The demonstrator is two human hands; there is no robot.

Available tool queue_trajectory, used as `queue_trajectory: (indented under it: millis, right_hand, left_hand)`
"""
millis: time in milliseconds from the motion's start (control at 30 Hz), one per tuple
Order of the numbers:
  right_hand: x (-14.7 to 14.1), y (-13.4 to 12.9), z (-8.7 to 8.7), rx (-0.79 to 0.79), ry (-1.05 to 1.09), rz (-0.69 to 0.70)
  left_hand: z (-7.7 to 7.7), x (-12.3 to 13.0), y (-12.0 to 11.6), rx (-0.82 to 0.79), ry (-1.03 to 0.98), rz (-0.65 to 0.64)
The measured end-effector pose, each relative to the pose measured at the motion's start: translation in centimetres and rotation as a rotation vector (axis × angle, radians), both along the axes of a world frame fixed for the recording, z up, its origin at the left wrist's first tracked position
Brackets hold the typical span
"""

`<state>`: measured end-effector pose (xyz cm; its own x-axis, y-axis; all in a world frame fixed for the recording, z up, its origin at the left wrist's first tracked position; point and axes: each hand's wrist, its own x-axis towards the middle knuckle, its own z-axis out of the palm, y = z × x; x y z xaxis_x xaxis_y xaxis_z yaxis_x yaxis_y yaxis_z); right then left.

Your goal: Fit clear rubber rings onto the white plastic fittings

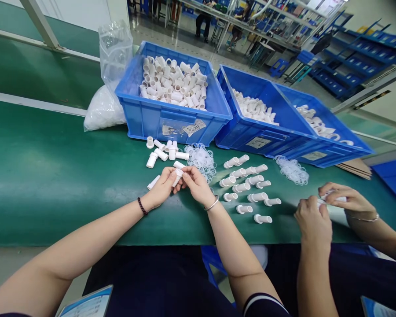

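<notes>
White plastic tube piece [178, 175] sits pinched between nearly closed fingertips of the left hand [163, 187] and right hand [192, 179]; clear thin rings [202, 161] lie just beyond the right fingers, loose white tubes [160, 154] beyond the left.

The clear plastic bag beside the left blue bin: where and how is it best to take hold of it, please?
Probably best by the loose upper part of the clear plastic bag, just above the white contents, from the left. That part stands up and looks collapsible; the bottom bulges, and the left blue bin blocks the right side.
</notes>
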<state>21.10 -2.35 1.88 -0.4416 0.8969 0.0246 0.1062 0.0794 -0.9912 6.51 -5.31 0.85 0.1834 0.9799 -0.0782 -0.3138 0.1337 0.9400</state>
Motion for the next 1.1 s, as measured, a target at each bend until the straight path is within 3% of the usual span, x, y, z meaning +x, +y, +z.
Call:
queue_trajectory:
  millis: [300,467,567,733,833,1000,1100]
  right_hand:
    - [0.1,-0.1,0.2,0.079,-0.115,-0.006]
    - [0.1,-0.1,0.2,0.048,-0.068,0.002]
    - [1.1,0.4,1.1,0.014,0.048,-0.123]
    - [3.7,1.6,2.5,0.007,0.174,-0.391]
    - [4.4,1.9,2.1,0.087,-0.072,-0.399]
    - [3.6,1.8,0.9,0.479,-0.593,-0.284]
    - [3.0,1.7,0.5,0.545,-0.756,-0.195]
  left_hand:
    - [0.2,0.1,0.0,-0.068,-0.118,-0.036]
    - [0.2,0.0,0.0,-0.039,-0.090,-0.057]
    - [0.2,-0.4,-0.2,0.052,0.138,-0.062]
    - [0.2,-0.8,0.1,0.448,0.903,-0.017]
    - [-0.2,-0.6,0.8,0.566,1.179,0.050]
    - [-0.8,-0.4,1.8,0.637,1.276,0.116]
    - [-0.9,-0.5,2.1,0.724,1.310,0.098]
